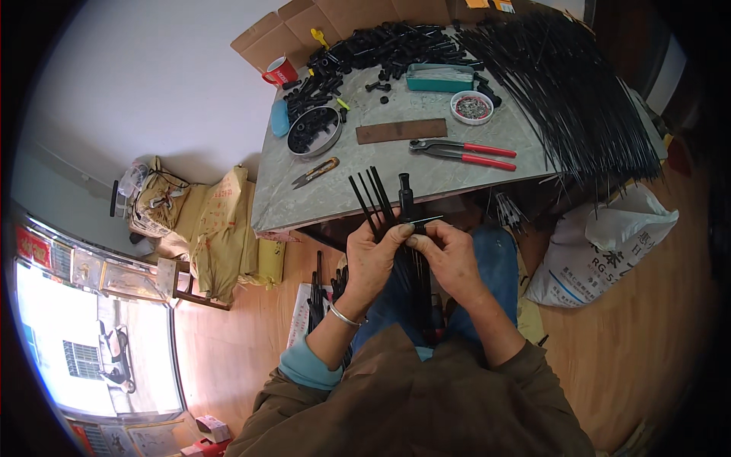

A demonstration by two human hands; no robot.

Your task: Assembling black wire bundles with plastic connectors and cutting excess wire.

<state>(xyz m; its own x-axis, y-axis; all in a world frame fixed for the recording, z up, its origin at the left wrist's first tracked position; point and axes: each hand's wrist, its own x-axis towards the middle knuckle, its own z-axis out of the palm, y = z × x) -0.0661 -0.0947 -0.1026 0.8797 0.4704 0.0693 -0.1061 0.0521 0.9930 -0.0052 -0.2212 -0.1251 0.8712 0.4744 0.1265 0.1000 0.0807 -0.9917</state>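
Observation:
Over my lap, my left hand (371, 257) is closed around several thin black rods (375, 190), whose ends fan out above the fingers. A black tubular fitting with a flared top (405, 194) stands upright between my two hands. My right hand (451, 263) pinches a thin silvery wire or pin (428, 219) that lies crosswise against the fitting's lower part. Both thumb tips come close together there. Below them the dark rods run down between my knees, and their lower ends are partly hidden.
On the grey table (320, 199) are red-handled pincers (464, 151), small scissors (315, 173), a brown bar (401, 131), a bowl of black parts (314, 131), a white dish (472, 108), and a teal box (439, 77). Long black rods (571, 91) overhang the right edge beside a white sack (586, 251).

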